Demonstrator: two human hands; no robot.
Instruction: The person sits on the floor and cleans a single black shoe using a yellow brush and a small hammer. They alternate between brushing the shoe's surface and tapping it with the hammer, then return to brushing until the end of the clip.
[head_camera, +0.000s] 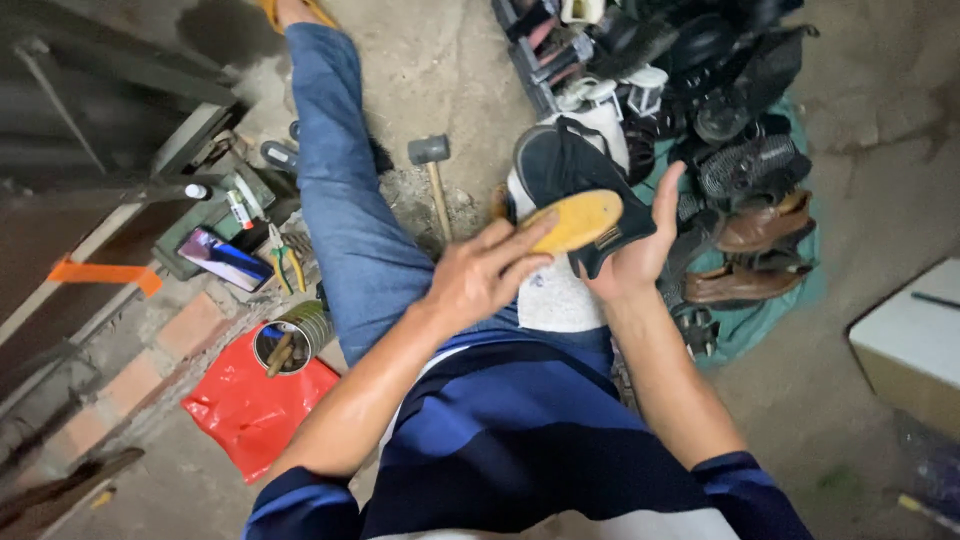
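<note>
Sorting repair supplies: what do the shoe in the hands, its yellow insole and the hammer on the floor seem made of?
Shoe: dark matte fabric or suede, probably; no shine. Insole: smooth tan-yellow, likely leather or foam; unclear. Hammer: dull grey head, perhaps rubber or metal, on a pale wooden handle. The left hand presses the insole; the right hand cradles the shoe.

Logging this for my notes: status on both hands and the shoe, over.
Left hand pressing the tan insole. Right hand cradling the dark shoe. Hammer on floor beyond, nothing blocking.

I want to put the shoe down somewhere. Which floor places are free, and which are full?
Free: bare floor right of the shoe pile, above the white box; also a patch above the hammer. Crowded: the shoe pile, and the left side around the tin can and pliers.
</note>
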